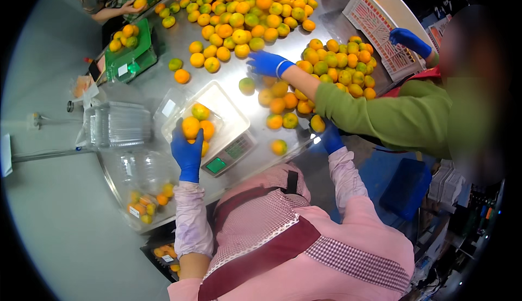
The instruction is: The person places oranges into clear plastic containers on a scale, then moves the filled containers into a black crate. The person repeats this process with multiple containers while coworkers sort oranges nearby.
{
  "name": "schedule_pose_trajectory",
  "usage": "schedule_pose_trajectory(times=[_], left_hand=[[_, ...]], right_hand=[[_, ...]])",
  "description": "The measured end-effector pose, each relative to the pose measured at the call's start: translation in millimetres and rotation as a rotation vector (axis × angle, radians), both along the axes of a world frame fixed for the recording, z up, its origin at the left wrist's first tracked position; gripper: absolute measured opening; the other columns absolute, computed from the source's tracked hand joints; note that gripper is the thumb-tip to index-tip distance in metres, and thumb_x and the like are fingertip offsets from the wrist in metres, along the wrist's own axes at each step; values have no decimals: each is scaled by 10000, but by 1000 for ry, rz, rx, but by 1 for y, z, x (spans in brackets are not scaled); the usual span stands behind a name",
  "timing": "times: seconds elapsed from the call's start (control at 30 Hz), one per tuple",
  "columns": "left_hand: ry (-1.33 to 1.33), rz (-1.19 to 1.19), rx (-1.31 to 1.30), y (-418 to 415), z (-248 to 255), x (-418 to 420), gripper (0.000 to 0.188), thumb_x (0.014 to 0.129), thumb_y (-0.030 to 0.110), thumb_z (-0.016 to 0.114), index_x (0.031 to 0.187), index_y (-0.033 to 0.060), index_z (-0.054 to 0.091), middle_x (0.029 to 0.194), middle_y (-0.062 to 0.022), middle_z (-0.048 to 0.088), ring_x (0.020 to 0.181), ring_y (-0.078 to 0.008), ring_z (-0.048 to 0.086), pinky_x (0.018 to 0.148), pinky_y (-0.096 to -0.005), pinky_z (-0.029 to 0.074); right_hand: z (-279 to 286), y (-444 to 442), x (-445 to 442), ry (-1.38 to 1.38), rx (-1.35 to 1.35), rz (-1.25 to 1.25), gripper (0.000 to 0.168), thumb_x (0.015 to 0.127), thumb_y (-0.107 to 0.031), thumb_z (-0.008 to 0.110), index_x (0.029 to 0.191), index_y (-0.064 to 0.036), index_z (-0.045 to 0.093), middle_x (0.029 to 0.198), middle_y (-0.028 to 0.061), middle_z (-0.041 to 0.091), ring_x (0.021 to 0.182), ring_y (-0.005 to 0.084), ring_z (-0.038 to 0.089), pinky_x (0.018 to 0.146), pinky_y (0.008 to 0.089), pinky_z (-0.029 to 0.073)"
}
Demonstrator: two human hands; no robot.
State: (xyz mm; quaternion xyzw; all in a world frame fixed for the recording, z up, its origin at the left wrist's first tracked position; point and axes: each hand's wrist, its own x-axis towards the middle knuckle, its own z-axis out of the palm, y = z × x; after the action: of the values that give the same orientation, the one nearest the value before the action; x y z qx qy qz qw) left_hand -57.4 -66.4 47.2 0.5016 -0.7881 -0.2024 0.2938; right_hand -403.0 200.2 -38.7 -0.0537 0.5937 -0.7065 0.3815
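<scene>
My left hand [186,150], in a blue glove, has its fingers around an orange citrus fruit [191,127]. That fruit is among several in a clear plastic container on the white tray [232,109] of a digital scale [228,154]. My right hand [332,137], also gloved in blue, holds a yellow-orange citrus fruit [317,123] at the table's near edge; a co-worker's sleeve partly covers this hand. A single citrus fruit [279,147] lies between the scale and my right hand.
A co-worker's gloved hand [267,64] reaches across the steel table near a large citrus pile [240,15]. Nested clear containers [118,125] stand left. A second person handles fruit beside a green scale [140,58]. A white plastic crate [383,28] stands at the upper right.
</scene>
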Motion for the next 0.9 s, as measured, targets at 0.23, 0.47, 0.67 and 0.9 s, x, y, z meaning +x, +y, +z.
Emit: schedule_pose_trajectory(times=[0.23, 0.47, 0.67, 0.9], left_hand=[[212, 49, 51, -6, 5, -4, 558, 746, 202, 753, 1217, 2, 529, 1098, -141, 616, 968, -236, 618, 849, -340, 490], [399, -218, 454, 65, 45, -43, 514, 765, 165, 740, 1203, -4, 529, 1082, -128, 618, 982, -212, 605, 858, -322, 482], [94, -369, 619, 111, -6, -66, 529, 726, 294, 732, 1151, 35, 555, 1039, -170, 617, 941, -296, 621, 809, -378, 489], [-77, -621, 444, 124, -15, -123, 469, 709, 325, 703, 1068, 55, 569, 948, -167, 613, 840, -351, 615, 722, -426, 495]], right_hand=[[5, -69, -1, 824, 211, 257, 347, 823, -109, 611, 1163, -48, 573, 1085, 102, 615, 999, 240, 577, 874, 332, 451], [34, -149, 11, 1102, 340, 579, 354, 940, -191, 417, 1270, -113, 518, 1256, 124, 537, 1133, 268, 525, 973, 363, 398], [21, -136, 19, 1627, 505, 791, 272, 809, -112, 535, 1077, -111, 583, 999, 130, 585, 858, 317, 599, 694, 433, 464], [13, -151, 28, 1623, 459, 815, 221, 803, -152, 555, 1016, -123, 605, 927, 101, 588, 767, 295, 594, 628, 435, 451]])
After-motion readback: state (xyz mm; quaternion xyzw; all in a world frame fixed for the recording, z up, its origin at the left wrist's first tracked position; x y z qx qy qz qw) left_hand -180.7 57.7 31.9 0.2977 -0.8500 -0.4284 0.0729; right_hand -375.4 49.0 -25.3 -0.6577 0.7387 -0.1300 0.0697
